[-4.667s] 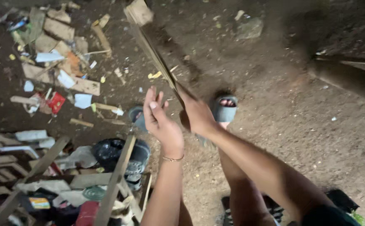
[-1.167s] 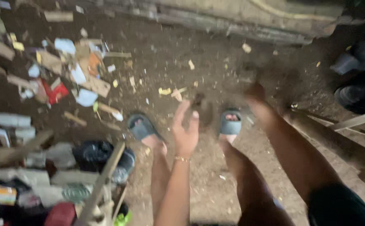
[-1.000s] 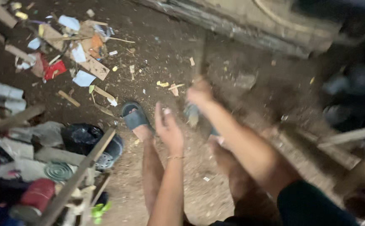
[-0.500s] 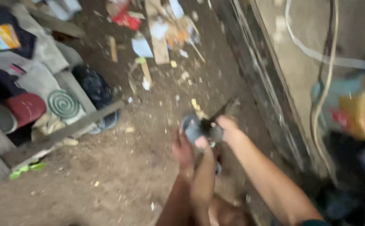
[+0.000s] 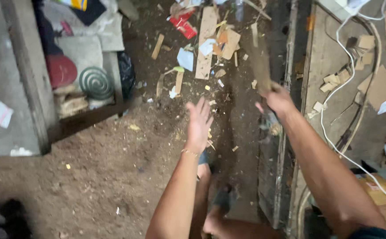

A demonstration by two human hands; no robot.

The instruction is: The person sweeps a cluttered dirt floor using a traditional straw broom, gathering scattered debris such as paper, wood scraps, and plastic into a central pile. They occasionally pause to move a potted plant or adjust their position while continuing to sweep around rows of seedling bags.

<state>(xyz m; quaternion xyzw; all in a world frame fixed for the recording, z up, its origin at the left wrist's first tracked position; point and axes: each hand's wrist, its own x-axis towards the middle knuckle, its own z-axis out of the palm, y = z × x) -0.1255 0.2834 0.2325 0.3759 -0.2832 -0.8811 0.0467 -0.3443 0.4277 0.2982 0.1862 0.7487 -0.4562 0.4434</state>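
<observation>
Right hand [image 5: 278, 100] has a closed grip on a blurry wooden strip [image 5: 260, 66], held up over the dirt floor [image 5: 113, 177] just beside the plank wall [image 5: 330, 57]. Left hand [image 5: 198, 125] is wide open, holding nothing. Wood scraps [image 5: 210, 42] lie scattered ahead, so plenty looks undone.

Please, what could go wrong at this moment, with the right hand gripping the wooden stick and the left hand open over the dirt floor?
1. The right hand grips a blurred wooden stick; if it is swinging, it might strike the open left hand close beside it.
2. The white cable trails just beside the right forearm and might snag.
3. Wood scraps litter the dirt floor, so feet in open sandals might trip or get hurt.
</observation>
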